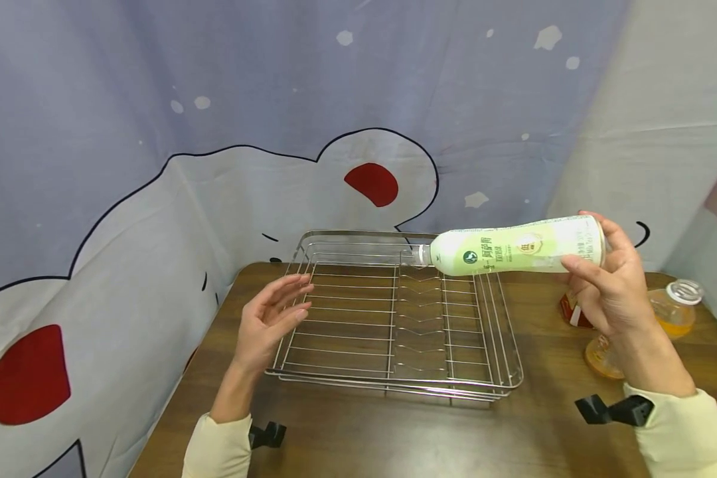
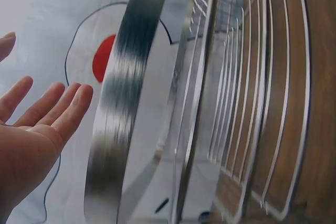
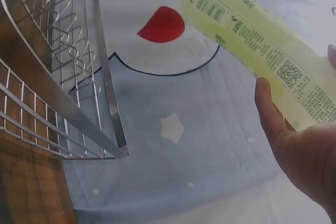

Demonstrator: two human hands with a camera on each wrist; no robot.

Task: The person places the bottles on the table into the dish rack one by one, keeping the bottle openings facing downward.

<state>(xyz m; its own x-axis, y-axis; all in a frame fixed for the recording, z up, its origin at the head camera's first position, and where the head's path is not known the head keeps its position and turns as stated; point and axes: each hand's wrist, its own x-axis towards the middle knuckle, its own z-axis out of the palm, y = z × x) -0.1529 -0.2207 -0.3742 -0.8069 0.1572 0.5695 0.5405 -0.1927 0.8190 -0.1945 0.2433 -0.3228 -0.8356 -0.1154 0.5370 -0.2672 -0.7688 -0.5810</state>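
Leftmost, the left hand (image 1: pixel 264 326) is beside the wire rack (image 1: pixel 388 383) at its nine o'clock edge, its grip loose and holding nothing. The rack's raised rims bound its wire floor, and the air above that floor gives open room between the hands. Bare bench (image 1: pixel 418 435) runs along the rack's six o'clock edge. The green bottle (image 1: pixel 516 247) is up in the air, apart from the rack, near its one o'clock corner; its long axis runs nearly level, cap toward nine. The right hand (image 1: pixel 615 285), the nearer one, has its grip pinched around the base end. Past the rack's three o'clock edge, a red box (image 1: pixel 575 313) and an orange drink bottle (image 1: pixel 674 326) crowd the right wrist.
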